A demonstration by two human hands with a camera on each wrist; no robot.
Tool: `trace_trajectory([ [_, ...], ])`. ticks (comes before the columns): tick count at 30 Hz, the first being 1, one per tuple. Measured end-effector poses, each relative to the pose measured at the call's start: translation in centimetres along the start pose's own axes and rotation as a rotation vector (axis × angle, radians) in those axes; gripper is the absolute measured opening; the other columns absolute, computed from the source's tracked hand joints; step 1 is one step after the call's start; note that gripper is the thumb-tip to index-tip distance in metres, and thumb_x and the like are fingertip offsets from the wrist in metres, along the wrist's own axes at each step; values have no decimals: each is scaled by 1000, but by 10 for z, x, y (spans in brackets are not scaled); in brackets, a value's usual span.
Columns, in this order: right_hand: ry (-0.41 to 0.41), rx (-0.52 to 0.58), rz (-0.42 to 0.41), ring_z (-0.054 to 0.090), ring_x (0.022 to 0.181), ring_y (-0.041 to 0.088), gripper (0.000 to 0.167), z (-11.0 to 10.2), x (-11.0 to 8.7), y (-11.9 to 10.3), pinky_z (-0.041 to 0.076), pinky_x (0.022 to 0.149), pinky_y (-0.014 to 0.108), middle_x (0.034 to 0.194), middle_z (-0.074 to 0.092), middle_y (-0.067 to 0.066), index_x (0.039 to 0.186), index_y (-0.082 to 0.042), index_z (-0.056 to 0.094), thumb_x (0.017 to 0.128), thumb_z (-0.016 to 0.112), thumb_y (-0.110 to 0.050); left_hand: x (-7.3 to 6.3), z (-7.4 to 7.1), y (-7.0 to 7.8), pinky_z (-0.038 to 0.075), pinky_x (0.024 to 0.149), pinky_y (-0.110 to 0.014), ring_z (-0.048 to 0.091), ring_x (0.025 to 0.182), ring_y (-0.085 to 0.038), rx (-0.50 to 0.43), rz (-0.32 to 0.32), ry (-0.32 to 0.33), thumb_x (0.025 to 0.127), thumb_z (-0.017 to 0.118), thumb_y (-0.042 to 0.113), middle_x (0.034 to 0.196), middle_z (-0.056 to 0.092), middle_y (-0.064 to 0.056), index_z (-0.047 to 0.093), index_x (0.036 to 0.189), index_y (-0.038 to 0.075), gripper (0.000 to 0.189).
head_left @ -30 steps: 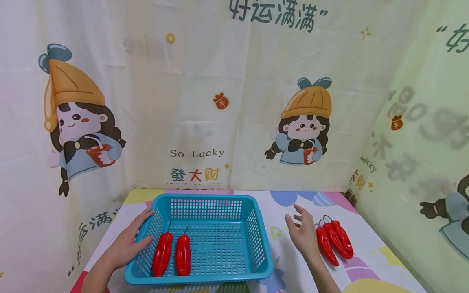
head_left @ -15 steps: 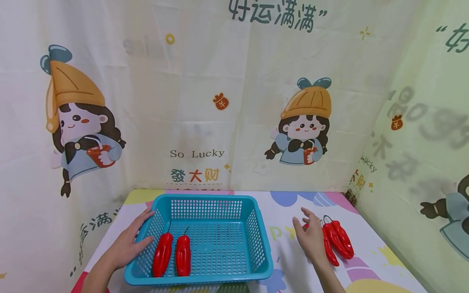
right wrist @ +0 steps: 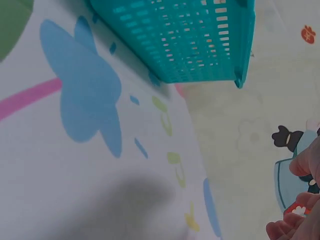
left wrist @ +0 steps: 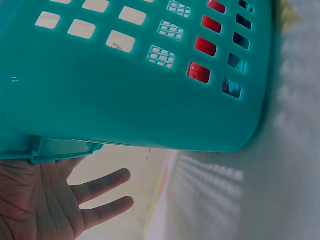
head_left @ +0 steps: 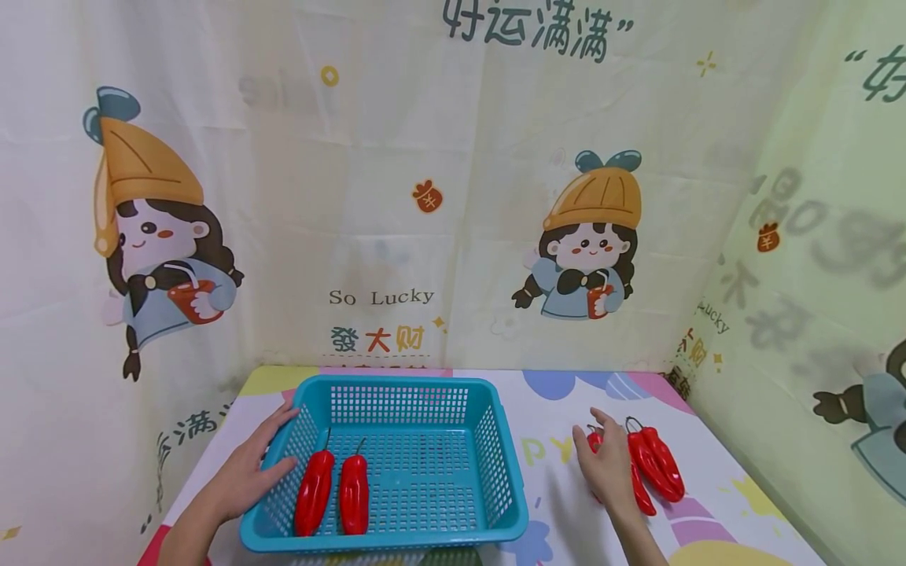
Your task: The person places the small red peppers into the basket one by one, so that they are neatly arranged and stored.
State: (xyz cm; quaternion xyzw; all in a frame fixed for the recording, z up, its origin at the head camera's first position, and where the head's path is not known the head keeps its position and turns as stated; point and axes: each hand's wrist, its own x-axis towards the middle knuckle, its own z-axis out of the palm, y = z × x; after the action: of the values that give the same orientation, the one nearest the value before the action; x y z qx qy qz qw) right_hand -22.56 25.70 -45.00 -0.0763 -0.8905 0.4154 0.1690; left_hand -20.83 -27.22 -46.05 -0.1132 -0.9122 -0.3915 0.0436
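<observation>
My left hand (head_left: 244, 472) rests on the left rim of a turquoise plastic basket (head_left: 396, 542). In the left wrist view its fingers (left wrist: 107, 185) stick out straight below the rim. Inside the basket lie a red chili pepper (head_left: 314, 494) by the left wall and another chili pepper (head_left: 354, 495) beside it. My right hand (head_left: 607, 460) hovers above a red chili pepper (head_left: 596, 439) on the table, thumb and fingers apart; the hand hides most of that pepper. Just right of the hand lie more chili peppers (head_left: 654, 460), one partly covered by the wrist.
The table (head_left: 559, 534) has a white cloth with coloured prints. Behind it and to the right hang cream curtains (head_left: 467, 236) with cartoon figures and lettering. Between basket and right hand runs a strip of tabletop. The basket's perforated side (right wrist: 195, 45) shows in the right wrist view.
My right hand has moved right and slightly down, over the chili peppers, covering part of one and revealing another at its left side. The left hand and the basket have stayed put.
</observation>
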Motion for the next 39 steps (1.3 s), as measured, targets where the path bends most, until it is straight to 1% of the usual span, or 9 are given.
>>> trace_trajectory([
  [3, 6, -9, 16, 41, 136, 47, 67, 0, 1, 3, 47, 104, 64, 152, 38, 28, 153, 0, 36, 97, 67, -20, 0, 0, 0, 59, 81, -62, 33, 138, -60, 7, 5, -1, 88, 77, 24, 164, 23, -28, 30, 158, 10, 86],
  [7, 12, -19, 14, 39, 137, 48, 65, -1, 2, 7, 44, 105, 67, 150, 38, 30, 151, 3, 36, 98, 66, -18, 0, 0, 0, 60, 80, -61, 33, 138, -60, 7, -1, -5, 88, 78, 24, 164, 23, -28, 29, 158, 11, 87],
  [14, -7, -56, 43, 38, 137, 48, 67, 0, 4, 19, 45, 104, 67, 151, 37, 30, 152, 3, 34, 97, 66, -19, 0, 0, 0, 60, 80, -61, 32, 138, -60, -8, -4, -8, 87, 78, 24, 164, 22, -28, 29, 158, 10, 88],
  [22, 28, -90, -19, 40, 133, 48, 65, 3, 9, 29, 45, 103, 68, 146, 39, 32, 149, 6, 38, 97, 67, -18, 2, -1, 1, 57, 84, -65, 32, 139, -59, 3, 2, -13, 89, 76, 24, 164, 22, -28, 30, 158, 10, 84],
  [28, 10, -114, -8, 38, 134, 48, 67, 3, 12, 33, 45, 104, 68, 147, 38, 32, 150, 5, 36, 96, 68, -18, 2, -1, 0, 57, 85, -65, 31, 139, -59, 7, -9, -16, 89, 76, 23, 164, 22, -28, 30, 158, 11, 84],
  [33, -4, -117, -8, 39, 134, 49, 66, 3, 13, 40, 44, 105, 67, 147, 38, 32, 149, 6, 36, 97, 67, -18, 1, 0, 0, 58, 83, -64, 32, 139, -59, 9, -4, -11, 89, 77, 24, 164, 22, -29, 30, 158, 10, 84],
  [39, -14, -151, -6, 40, 132, 49, 66, 5, 15, 46, 48, 102, 66, 146, 39, 32, 149, 6, 36, 96, 68, -18, 1, -1, 1, 59, 81, -62, 32, 139, -59, -1, -7, -6, 88, 78, 24, 164, 22, -28, 30, 158, 10, 86],
])
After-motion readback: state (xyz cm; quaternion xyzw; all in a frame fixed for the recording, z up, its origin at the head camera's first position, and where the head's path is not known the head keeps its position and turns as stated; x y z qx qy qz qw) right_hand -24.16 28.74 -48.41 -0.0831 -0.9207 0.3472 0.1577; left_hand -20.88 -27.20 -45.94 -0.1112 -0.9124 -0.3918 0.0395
